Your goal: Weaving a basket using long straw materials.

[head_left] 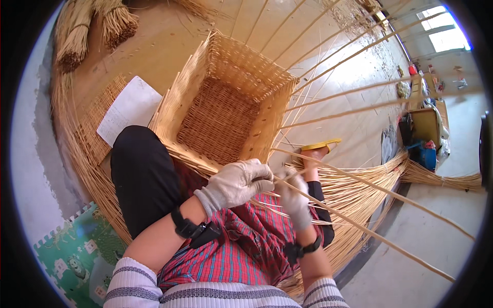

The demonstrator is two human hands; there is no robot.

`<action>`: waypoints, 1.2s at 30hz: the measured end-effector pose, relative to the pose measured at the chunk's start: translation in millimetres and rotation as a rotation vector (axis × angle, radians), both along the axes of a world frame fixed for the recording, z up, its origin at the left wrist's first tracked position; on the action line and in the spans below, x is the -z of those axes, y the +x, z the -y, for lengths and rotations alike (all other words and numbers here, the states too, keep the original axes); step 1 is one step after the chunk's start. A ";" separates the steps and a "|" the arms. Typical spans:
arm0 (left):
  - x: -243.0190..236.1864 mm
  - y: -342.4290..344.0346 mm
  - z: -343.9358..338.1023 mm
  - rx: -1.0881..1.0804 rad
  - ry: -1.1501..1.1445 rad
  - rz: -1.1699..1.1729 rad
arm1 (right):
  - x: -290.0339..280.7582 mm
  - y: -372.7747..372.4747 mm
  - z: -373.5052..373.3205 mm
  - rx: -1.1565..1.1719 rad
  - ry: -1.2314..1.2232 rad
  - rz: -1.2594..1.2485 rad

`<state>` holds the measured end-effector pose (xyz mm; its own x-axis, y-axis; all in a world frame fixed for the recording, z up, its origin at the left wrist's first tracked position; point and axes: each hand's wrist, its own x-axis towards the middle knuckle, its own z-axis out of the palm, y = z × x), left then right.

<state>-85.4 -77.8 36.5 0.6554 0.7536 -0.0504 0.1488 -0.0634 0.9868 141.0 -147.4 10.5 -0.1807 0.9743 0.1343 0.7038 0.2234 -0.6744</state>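
A square wicker basket (218, 118) with its opening toward me rests tilted against my lap. Long upright rods (328, 108) fan out from its right side. My left hand (239, 185), in a pale knit glove, is closed at the basket's near right corner. Its fingertips pinch around the base of a wicker rod (370, 232) that stretches to the lower right. Just right of it, my right hand (295, 200), also gloved, is smeared by motion among thin strands. What its fingers do is hidden by the blur.
A large bundle of loose wicker (354, 200) lies to my right. More bundles (117, 23) are at the far left. A sheet of paper (129, 110) lies on a woven panel (95, 133) by my knee. A green foam mat (77, 256) is at lower left.
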 end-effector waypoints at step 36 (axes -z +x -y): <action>39.0 -8.2 44.8 -0.094 0.321 -0.506 | 13.2 -72.8 39.7 0.166 0.191 0.112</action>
<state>-93.7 -122.5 -2.5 0.5397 0.8360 -0.0989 0.6140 -0.3105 0.7257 68.1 -187.1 -2.7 -0.0449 0.9507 0.3069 0.8092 0.2147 -0.5468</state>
